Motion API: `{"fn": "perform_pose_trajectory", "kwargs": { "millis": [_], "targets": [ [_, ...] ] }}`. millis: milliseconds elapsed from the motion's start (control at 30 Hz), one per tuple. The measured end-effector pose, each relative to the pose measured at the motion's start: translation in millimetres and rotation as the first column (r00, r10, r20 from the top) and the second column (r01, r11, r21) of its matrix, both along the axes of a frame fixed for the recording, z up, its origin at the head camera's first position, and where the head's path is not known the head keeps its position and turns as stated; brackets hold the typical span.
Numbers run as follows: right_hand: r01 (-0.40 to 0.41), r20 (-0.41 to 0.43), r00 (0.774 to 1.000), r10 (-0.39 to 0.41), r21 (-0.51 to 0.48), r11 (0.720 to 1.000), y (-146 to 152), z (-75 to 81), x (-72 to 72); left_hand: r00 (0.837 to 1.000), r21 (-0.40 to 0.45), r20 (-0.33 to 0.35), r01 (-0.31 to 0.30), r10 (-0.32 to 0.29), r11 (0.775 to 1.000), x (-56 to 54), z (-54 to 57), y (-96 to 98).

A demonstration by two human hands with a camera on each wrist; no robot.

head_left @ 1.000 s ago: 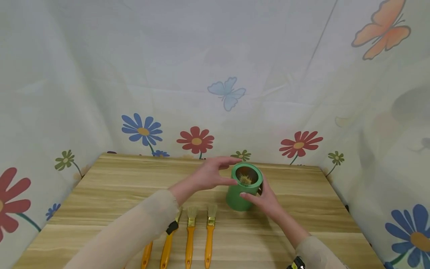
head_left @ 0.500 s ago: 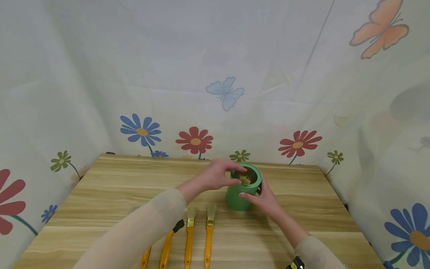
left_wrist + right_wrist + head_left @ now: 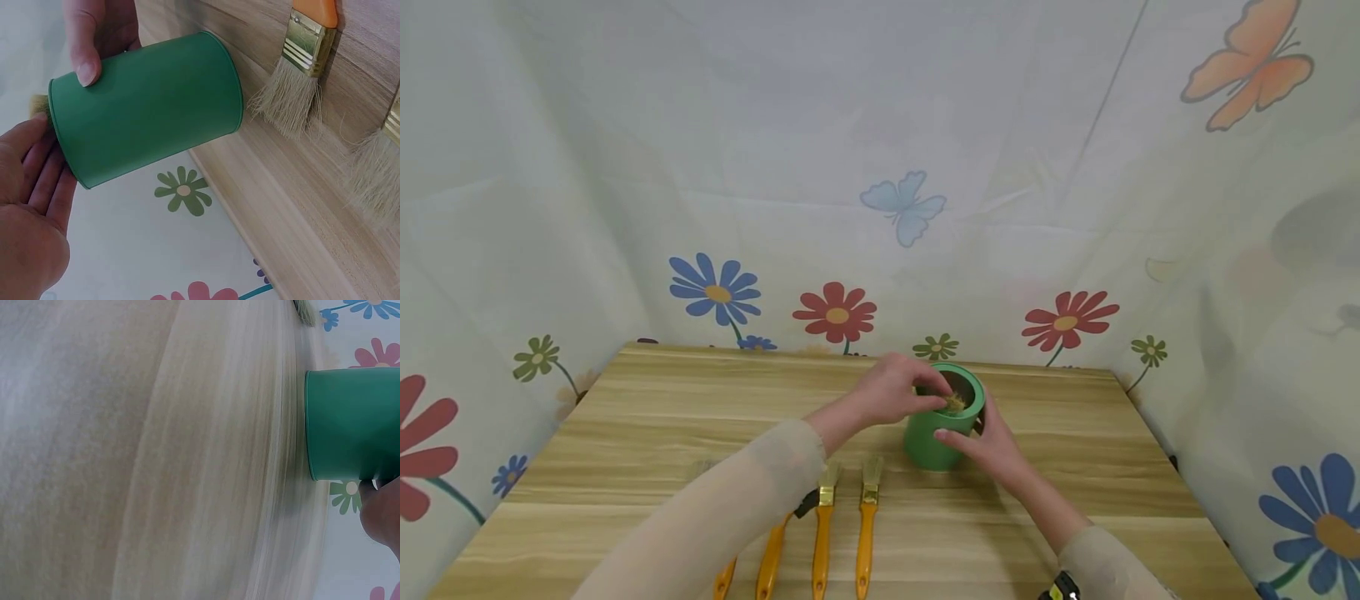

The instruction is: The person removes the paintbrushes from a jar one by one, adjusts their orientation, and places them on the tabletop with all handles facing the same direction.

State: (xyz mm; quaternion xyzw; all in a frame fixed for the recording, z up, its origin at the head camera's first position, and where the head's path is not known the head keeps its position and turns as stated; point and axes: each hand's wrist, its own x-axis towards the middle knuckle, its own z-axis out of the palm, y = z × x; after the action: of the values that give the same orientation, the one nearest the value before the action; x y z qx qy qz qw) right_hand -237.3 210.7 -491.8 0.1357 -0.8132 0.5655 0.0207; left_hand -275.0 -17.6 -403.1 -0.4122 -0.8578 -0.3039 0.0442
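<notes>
A green can (image 3: pixel 931 443) stands on the wooden table, its mouth facing up. Inside it, pale bristles of a paintbrush (image 3: pixel 956 404) show near the rim; the rest of that brush is hidden by the can. My left hand (image 3: pixel 891 393) reaches over the rim from the left and pinches the bristle end between thumb and fingers. In the left wrist view, the tuft (image 3: pixel 39 107) pokes out of the can's mouth beside the left thumb. My right hand (image 3: pixel 992 446) grips the can from the right, thumb across its front and fingers behind, mostly hidden.
Several orange-handled paintbrushes lie in a row at the table's front, among them one brush (image 3: pixel 866 529) and a neighbouring brush (image 3: pixel 822 533). My left sleeve (image 3: pixel 737 508) covers part of the leftmost ones. A flower-printed cloth (image 3: pixel 760 208) hangs behind and beside the table (image 3: pixel 1045 417).
My left hand has moved right, from beside the can to inside its mouth, and its spread fingers have closed on the bristles. The right hand keeps its hold on the can.
</notes>
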Motion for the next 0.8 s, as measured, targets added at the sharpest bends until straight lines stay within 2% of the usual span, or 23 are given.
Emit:
{"fn": "perform_pose_trajectory", "kwargs": {
  "millis": [167,300,433,633,800],
  "targets": [
    [-0.009,0.006,1.000,0.009,-0.003,1.000,0.2,0.1,0.2,1.000,0.038,0.024,-0.018,0.017,0.999,-0.2,-2.2,3.9],
    [-0.001,0.018,1.000,0.001,0.006,1.000,0.6,0.0,-0.5,0.993,0.127,0.108,-0.051,0.038,0.991,-0.6,-1.3,4.9],
    [0.006,0.024,1.000,-0.007,0.018,1.000,1.0,1.0,-0.4,0.981,0.237,0.187,-0.091,0.047,0.967,-1.6,1.5,4.3],
    [0.009,0.021,1.000,-0.010,0.025,1.000,2.6,0.4,-1.3,0.973,0.349,0.225,-0.128,0.050,0.928,-0.6,8.3,1.6],
    [0.015,0.028,0.999,-0.016,0.021,1.000,3.4,-0.9,-2.9,0.968,0.422,0.243,-0.169,0.069,0.891,1.8,19.4,-2.0]
  ]
}}
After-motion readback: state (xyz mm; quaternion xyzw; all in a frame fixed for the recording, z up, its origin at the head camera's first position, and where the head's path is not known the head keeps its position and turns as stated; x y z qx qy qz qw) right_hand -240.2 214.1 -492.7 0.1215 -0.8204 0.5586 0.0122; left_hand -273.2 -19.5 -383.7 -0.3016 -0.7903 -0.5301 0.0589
